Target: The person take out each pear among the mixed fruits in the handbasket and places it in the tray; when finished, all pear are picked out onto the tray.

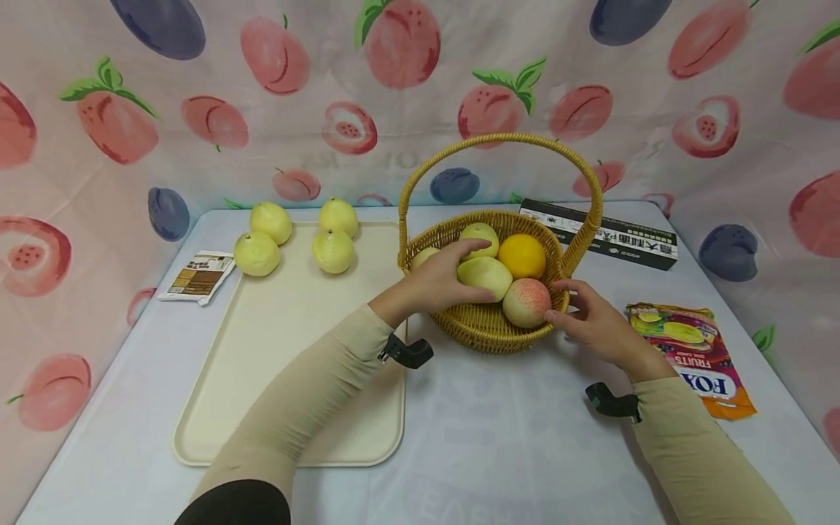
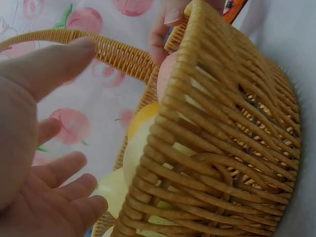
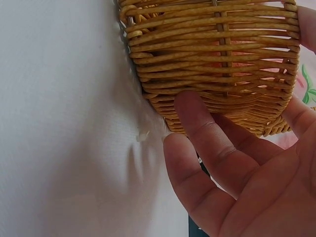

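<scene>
L hand [image 1: 441, 283] is spread wide w/ nothing gripped, right by the pale-green oval fruit [image 1: 488, 275] in the yellow-brown woven wicker basket [image 1: 485, 341]; R hand [image 1: 600, 327] has fingers loosely curled on the basket's rim.

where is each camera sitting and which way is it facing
Head: worn on the head, looking forward and down at the table, tray and basket; left hand, right hand and sleeved forearms show.
Left wrist: on that wrist, looking past the left hand's thumb and fingers along the basket's side; some right-hand fingers show by the rim.
Right wrist: on that wrist, facing the basket's woven outer wall, with the right hand's fingers in front.
Shared: both wrist views show the basket and right-hand fingers.
</scene>
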{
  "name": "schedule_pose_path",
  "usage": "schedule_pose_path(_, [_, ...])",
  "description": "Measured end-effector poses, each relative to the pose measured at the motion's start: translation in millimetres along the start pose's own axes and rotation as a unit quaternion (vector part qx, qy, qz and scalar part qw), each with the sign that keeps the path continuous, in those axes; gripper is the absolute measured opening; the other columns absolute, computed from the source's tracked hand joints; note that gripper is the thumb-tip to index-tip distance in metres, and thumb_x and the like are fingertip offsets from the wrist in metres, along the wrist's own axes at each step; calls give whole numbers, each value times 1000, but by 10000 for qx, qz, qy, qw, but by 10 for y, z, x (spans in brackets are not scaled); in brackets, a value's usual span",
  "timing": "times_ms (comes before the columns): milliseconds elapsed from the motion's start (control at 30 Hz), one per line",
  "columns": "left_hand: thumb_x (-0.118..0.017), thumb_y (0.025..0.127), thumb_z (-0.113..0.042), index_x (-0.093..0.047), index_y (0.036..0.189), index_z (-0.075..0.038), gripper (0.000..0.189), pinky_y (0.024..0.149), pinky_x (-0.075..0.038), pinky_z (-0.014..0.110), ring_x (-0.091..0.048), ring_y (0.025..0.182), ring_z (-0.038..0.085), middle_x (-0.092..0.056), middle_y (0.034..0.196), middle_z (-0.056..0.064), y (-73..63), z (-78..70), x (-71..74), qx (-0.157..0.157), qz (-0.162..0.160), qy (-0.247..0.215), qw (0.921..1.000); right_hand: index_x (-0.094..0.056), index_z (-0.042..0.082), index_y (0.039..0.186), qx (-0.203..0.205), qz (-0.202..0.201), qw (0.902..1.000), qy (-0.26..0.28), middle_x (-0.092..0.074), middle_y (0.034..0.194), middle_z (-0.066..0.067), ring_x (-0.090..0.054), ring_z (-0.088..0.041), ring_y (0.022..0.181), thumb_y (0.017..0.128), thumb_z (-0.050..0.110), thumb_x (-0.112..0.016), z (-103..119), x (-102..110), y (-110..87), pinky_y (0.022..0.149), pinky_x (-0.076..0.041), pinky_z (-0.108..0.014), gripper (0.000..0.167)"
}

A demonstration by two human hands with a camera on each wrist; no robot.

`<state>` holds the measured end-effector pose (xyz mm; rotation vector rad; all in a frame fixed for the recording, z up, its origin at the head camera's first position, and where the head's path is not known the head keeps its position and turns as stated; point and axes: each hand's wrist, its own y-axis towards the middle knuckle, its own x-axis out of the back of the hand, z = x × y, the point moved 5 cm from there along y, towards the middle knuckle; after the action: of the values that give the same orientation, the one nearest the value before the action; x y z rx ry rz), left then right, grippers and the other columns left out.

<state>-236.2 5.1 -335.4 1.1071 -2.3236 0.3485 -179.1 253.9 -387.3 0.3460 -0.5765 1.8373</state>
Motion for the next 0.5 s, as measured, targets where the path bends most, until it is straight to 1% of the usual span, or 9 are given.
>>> schedule_pose_path(133, [-79,87,-31,-36,155,-15,82,114,-31,40,-35,143,26,-36,157,6,66,28,-13,196,130,119,9997,-29,9,153,-28,-10,10000,-25,-29,154,-26,-49,-44,121,101,38,-61,-3,1,-4,87,-49,-42,67])
schedule_pose_path(233, [-79,88,-33,-36,155,-16,82,115,-30,38,-35,143,24,-37,158,5,115,59,-17,266,201,236,9992,-29,9,153,-50,-13,10000,-41,-30,154,-25,-49,-44,121,101,39,-61,-4,0,-6,87,-49,-43,68])
schedule_pose_path(367, [-77,89,-36,-37,155,-16,80,115,-29,36,-34,143,21,-37,158,4,169,90,-27,269,327,452,9981,-29,9,153,-50,-19,10000,-52,-30,153,-25,-49,-43,121,101,38,-61,-8,-1,-3,87,-50,-43,68])
schedule_pose_path(500, [-77,90,-35,-37,156,-17,79,115,-30,34,-34,143,18,-37,158,3,225,96,-43,223,477,615,9967,-30,10,153,-82,-30,10000,-26,-31,152,-25,-49,-43,120,100,39,-62,-24,-2,8,86,-50,-42,68])
